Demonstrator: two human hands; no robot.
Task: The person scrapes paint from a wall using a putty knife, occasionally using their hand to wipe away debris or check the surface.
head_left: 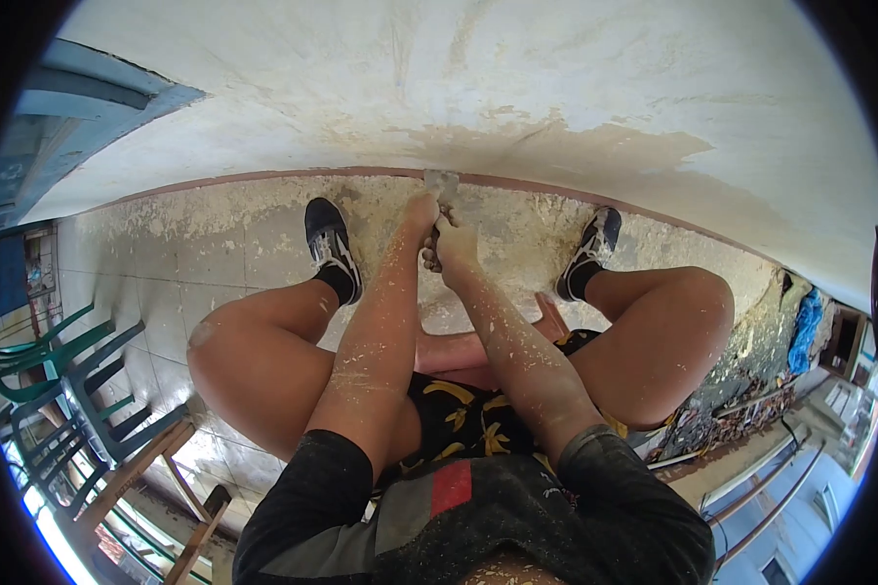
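A scraper (443, 181) with a flat grey blade is held against the foot of the wall, its blade over the reddish-brown strip. My left hand (421, 213) is closed around it close to the blade. Just below and to the right, my right hand (456, 244) is also closed, fingers wrapped at the handle end. Most of the handle is hidden by my fingers. The white wall (615, 88) has patches where the paint is off and a beige layer shows. Pale flakes cling to both forearms.
I sit on a low pinkish stool (449, 351), with shoes on either side of my hands. Flakes litter the tiled floor (205, 249). Green plastic chairs (93, 390) and a wooden frame (137, 468) stand at left. A blue cloth (806, 330) and rubble lie at right.
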